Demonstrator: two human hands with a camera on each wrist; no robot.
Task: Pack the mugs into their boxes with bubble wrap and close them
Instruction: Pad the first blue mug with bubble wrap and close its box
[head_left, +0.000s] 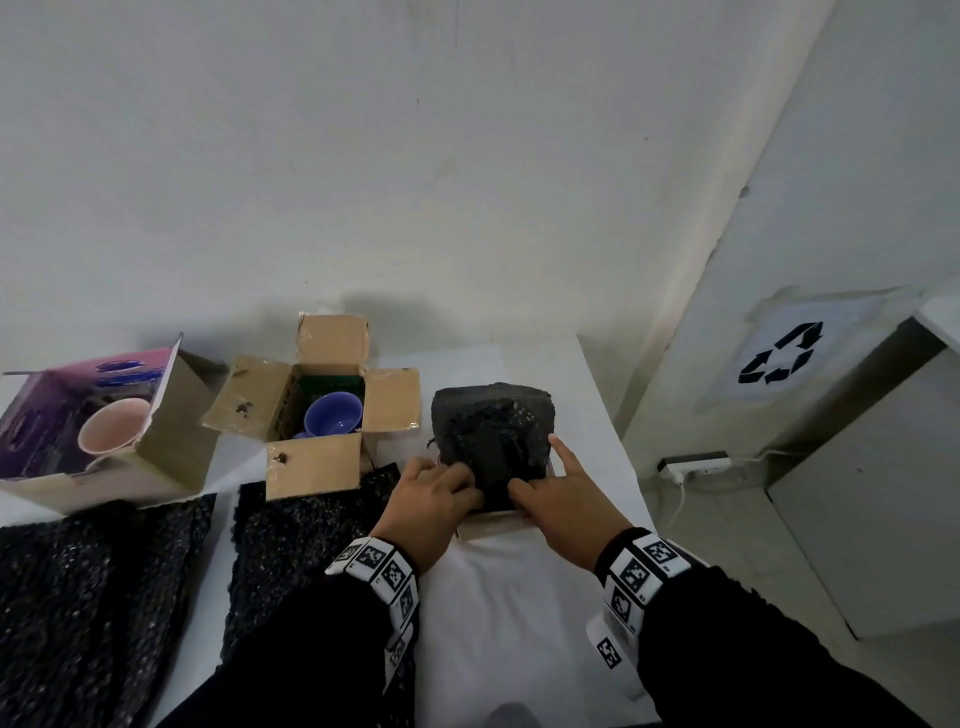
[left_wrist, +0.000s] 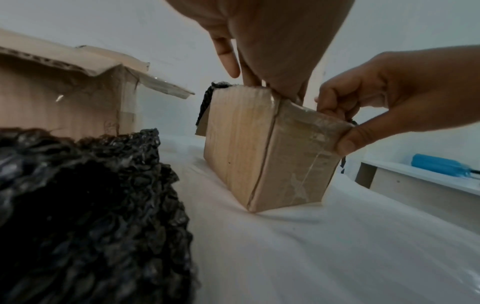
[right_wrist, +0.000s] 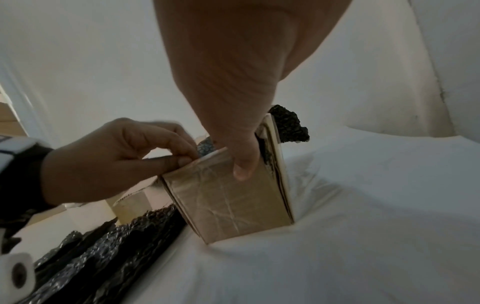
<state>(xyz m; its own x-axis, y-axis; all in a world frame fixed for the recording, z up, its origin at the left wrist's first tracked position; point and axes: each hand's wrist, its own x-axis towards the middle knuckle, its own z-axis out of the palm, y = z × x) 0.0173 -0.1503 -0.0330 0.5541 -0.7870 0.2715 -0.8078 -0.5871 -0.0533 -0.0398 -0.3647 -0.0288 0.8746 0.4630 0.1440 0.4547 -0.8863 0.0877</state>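
A small cardboard box stands on the white table, its top covered by black bubble wrap. What lies under the wrap is hidden. My left hand pinches the near flap's left part. My right hand grips the flap's right corner, thumb on the outside and index finger stretched along the wrap's right edge. An open cardboard box to the left holds a blue mug. Farther left, a purple box holds a pink mug.
Two loose black bubble wrap sheets lie on the near left of the table. The table's right edge runs just past the box. Beyond it stand a bin with a recycling sign and a power strip.
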